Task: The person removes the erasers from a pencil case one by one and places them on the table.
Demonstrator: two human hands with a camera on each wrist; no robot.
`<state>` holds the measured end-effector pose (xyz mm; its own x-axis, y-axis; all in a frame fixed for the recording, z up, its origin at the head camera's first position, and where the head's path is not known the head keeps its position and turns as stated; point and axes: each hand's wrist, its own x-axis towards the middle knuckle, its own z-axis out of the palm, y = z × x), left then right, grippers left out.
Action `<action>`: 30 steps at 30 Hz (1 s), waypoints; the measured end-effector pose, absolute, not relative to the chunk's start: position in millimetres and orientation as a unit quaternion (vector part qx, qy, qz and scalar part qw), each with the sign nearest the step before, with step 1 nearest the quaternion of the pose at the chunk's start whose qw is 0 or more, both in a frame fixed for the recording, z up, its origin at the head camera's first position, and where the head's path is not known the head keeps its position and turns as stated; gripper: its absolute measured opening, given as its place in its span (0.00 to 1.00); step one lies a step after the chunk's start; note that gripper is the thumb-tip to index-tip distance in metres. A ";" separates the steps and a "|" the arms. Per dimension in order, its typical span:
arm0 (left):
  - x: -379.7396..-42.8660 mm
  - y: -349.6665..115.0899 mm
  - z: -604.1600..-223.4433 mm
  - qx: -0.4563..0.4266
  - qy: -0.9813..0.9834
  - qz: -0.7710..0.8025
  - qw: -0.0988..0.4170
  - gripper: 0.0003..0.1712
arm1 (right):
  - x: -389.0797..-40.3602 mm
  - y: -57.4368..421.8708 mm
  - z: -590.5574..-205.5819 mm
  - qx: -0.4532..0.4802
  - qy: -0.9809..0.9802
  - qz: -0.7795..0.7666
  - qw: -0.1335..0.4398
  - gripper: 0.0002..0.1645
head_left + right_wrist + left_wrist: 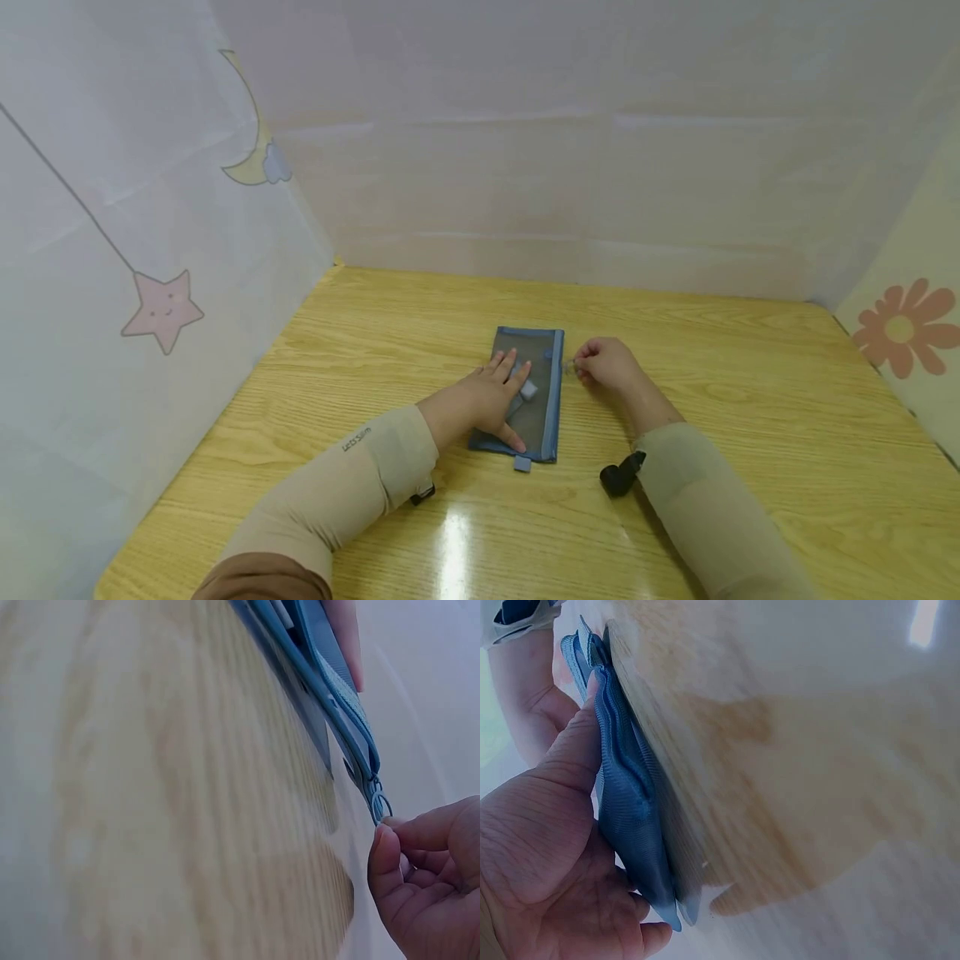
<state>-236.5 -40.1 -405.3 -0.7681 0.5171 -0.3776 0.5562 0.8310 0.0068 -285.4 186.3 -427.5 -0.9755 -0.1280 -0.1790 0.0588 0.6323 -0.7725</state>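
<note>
A blue mesh zipper pouch (538, 425) lies on the wooden table, its zipper edge facing right. My left hand (491, 398) rests on the mesh with fingers spread, pressing it down. At the pouch's right side, my right hand (606, 364) pinches the zipper's ring pull (382, 806) between thumb and forefinger. The right wrist view shows the two zipper edges parted behind the slider. A small pale-blue block (528, 389) shows beside the left fingers within the pouch's outline. A blue fabric tab (522, 464) sticks out at the near end.
The wooden table (390, 333) runs to a pale fabric backdrop (525, 183) at the back and sides, printed with a star (162, 311), a moon and a flower (903, 328). A black wrist camera (621, 477) juts from the right sleeve, low over the table.
</note>
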 end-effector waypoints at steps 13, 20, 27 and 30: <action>-237.2 -40.7 -404.9 0.291 0.937 -0.057 0.184 0.74 | -301.9 186.6 -429.1 0.005 0.887 -0.450 0.102 0.09; -238.9 -41.9 -408.4 0.296 0.937 -0.060 0.175 0.75 | -308.3 186.3 -429.2 0.001 0.881 -0.463 0.099 0.09; -238.5 -41.6 -407.4 0.297 0.937 -0.061 0.175 0.75 | -312.4 186.6 -431.1 0.012 0.870 -0.484 0.092 0.09; -238.2 -41.8 -406.7 0.296 0.937 -0.062 0.176 0.75 | -313.6 186.5 -432.0 0.015 0.866 -0.492 0.090 0.09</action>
